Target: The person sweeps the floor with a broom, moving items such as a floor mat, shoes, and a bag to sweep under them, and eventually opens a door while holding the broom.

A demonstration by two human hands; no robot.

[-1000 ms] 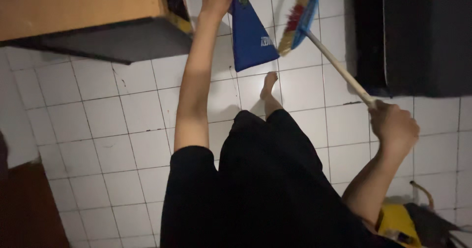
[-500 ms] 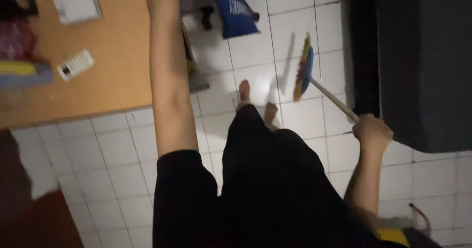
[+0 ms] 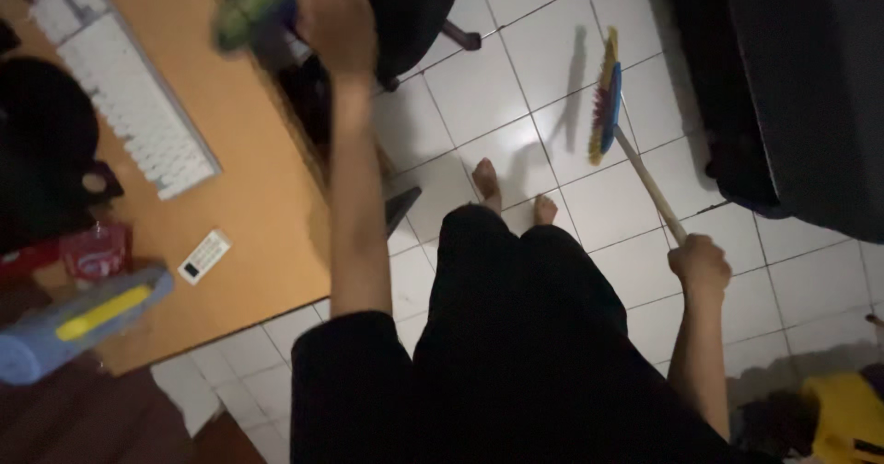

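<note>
right hand (image 3: pixel 700 266) gripping broom (image 3: pixel 605 96), desk (image 3: pixel 249 188) edge near

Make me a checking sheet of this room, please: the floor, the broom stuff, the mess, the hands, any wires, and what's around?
Surface: white tiled floor, bare feet standing on it.
Job's things: broom, multicoloured bristles just above the floor, pale handle; a blurred green object, kind unclear.
Clutter: white keyboard, small white remote, red packet and blue-and-yellow roll on the wooden desk; yellow item on the floor.
Grippers: left hand raised at the green object; right hand closed on the broom handle.
Cables: nothing seen.
Surroundings: black chair, dark furniture.
</note>
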